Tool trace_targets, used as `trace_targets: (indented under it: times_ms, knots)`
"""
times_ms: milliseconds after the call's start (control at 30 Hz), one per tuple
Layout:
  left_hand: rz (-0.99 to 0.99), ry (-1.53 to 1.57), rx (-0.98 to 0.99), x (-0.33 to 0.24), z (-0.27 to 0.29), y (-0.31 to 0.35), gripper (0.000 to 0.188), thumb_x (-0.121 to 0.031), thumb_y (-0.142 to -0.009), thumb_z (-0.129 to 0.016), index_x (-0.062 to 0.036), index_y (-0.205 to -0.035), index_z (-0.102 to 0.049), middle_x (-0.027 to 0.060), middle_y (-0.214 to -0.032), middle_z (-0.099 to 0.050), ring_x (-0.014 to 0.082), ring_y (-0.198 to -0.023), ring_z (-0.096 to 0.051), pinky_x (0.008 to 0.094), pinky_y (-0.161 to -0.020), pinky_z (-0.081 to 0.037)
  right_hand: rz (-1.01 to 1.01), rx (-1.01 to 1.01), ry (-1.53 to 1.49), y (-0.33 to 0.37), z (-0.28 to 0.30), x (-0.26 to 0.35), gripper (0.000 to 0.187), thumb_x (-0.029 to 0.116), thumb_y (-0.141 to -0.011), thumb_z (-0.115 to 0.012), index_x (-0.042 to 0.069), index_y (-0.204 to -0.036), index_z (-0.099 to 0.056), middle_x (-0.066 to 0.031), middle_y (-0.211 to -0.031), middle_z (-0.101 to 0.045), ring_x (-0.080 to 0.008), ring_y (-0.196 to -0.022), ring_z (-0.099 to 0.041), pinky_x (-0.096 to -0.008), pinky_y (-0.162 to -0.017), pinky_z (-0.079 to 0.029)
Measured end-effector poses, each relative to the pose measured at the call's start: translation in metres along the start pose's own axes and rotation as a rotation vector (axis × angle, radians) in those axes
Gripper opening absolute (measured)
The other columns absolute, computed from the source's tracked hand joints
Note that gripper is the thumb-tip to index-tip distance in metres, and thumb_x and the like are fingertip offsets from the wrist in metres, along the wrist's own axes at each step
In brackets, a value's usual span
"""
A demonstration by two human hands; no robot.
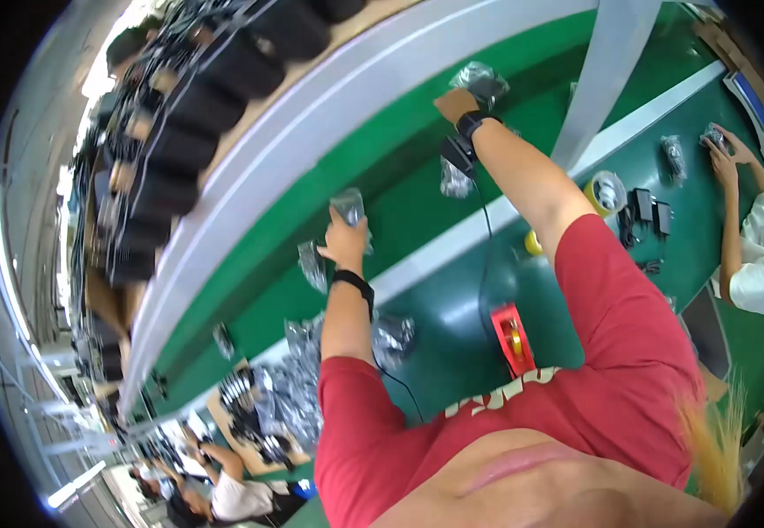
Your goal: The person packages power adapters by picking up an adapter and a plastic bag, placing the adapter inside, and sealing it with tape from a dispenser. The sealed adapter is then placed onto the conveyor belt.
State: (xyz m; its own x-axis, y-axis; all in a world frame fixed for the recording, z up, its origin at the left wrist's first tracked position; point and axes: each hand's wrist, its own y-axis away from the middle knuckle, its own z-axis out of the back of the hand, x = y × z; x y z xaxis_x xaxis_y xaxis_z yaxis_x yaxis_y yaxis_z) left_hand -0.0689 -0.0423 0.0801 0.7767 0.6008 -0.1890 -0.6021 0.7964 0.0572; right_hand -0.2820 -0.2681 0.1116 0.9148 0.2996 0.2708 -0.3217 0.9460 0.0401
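My left hand [345,239] reaches over the green belt, its fingers closed on a clear bag [347,208] with a dark item in it, likely a power adapter. Its thumb sticks out towards another bagged item [313,266] lying beside it. Farther off to the right, my right hand [457,104] is curled against a clear bag with a black adapter-like item [485,85]; its fingertips are hidden. Below that wrist lies one more bagged item [455,179]. Black bands with cables circle both wrists.
A pile of bagged items [289,392] lies at the left of the green table. Near my chest stands a red tape dispenser [512,339]. To the right are a tape roll [606,192], black adapters [651,209] and a co-worker's hands [727,151]. A grey post [606,75] rises beyond my right arm.
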Motion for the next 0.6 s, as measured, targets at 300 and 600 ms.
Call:
trace_targets:
  times_ms: [300,600]
  knots:
    - [-0.166,0.100,-0.345,-0.005,-0.041,0.038,0.070,-0.039,-0.078,-0.054,0.0007,-0.128,-0.026,0.0267,-0.132,-0.019,0.0398,-0.123,-0.019,0.0559,-0.096,-0.015,-0.502,-0.075,-0.554,-0.085,-0.054,-0.154,0.057,0.039,-0.058,-0.070,0.006,-0.101,-0.054,-0.0101,-0.108,-0.050,-0.0259,-0.104,-0.045,-0.0377,-0.082,-0.041]
    - [-0.094,1.171,-0.049,-0.084,0.020,0.079,0.046,-0.024,-0.087,-0.048,0.0088,-0.117,-0.039,0.0210,-0.121,-0.041,0.0252,-0.114,-0.038,0.0332,-0.096,-0.029,0.277,-0.272,-0.542,-0.014,-0.009,-0.016,0.038,0.025,-0.054,-0.069,0.001,-0.082,-0.057,-0.0164,-0.078,-0.061,-0.0316,-0.074,-0.058,-0.0357,-0.066,-0.047]
